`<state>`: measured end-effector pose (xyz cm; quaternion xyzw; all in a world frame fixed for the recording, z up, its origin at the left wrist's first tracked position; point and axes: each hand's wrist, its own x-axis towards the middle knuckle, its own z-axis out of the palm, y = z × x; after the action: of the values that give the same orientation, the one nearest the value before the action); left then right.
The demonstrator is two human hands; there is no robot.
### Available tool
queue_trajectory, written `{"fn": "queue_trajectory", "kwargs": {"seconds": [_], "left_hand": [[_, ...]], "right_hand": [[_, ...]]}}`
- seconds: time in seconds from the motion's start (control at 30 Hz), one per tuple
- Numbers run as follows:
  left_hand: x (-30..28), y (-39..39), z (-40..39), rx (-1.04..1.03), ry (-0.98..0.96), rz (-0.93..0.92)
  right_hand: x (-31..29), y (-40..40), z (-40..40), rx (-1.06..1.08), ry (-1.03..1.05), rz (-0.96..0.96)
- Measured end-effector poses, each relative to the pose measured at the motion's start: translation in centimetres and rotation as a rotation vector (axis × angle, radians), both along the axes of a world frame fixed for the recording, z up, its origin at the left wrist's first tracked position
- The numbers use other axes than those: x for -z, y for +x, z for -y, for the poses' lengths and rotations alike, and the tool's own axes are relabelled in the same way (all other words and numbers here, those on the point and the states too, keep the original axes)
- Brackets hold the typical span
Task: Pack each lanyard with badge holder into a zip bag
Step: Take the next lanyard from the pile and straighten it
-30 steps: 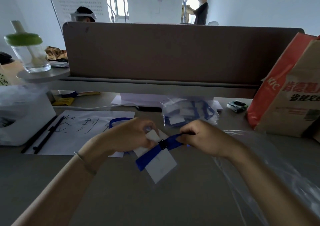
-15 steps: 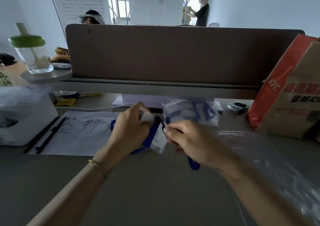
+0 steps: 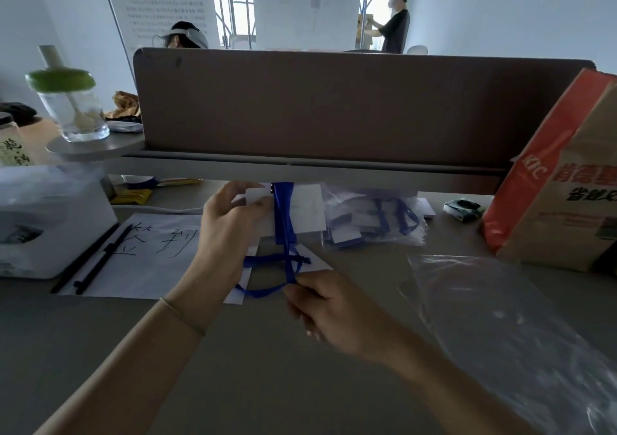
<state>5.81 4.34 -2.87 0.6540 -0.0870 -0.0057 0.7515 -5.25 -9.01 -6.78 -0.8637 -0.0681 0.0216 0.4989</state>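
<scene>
Left hand [image 3: 230, 221] grips the clear, flat badge holder [image 3: 300, 209] above the desk [image 3: 233, 384], near its far edge by the brown divider panel [image 3: 334, 107]; right hand [image 3: 329, 311] pinches the blue ribbon lanyard [image 3: 283, 231], which runs taut down from the holder with loops trailing over the white handwritten sheet [image 3: 147, 254]. Bare matte desk lies along the near edge. Crinkled clear zip bags [image 3: 507, 327] lie flat toward the right edge, glossy packed bags [image 3: 374, 217] heaped at the far edge.
</scene>
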Motion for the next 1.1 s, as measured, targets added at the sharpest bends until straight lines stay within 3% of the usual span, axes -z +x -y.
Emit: {"fn": "queue_trajectory", "kwargs": {"seconds": [0.2,0.37,0.5,0.7,0.87,0.93,1.1], "left_hand": [[-1.3,0.8,-1.1,0.193,-0.118,-0.196],[-1.4,1.5,-2.8,0.748,0.18,-0.212],[-0.9,1.4,-2.8,0.955,0.433,-0.075],[1.0,1.5,-1.6,0.835,0.827,0.043],[1.5,0.3,0.1,0.552,1.09,0.232],[1.9,-0.5,0.7,0.4,1.095,0.33],[3.7,-1.6,2.1,0.122,0.836,0.422]], "right_hand": [[-0.3,0.7,1.7,-0.048,0.038,-0.044],[-0.2,1.1,3.4,-0.098,-0.027,-0.094],[-0.4,1.3,4.5,-0.089,-0.039,-0.056],[-1.0,1.5,5.7,0.0,-0.126,-0.047],[-0.9,1.7,5.4,0.151,-0.188,-0.028],[-0.4,1.7,4.8,0.2,-0.172,-0.008],[0.8,1.7,4.0,0.268,-0.009,0.063]]}}
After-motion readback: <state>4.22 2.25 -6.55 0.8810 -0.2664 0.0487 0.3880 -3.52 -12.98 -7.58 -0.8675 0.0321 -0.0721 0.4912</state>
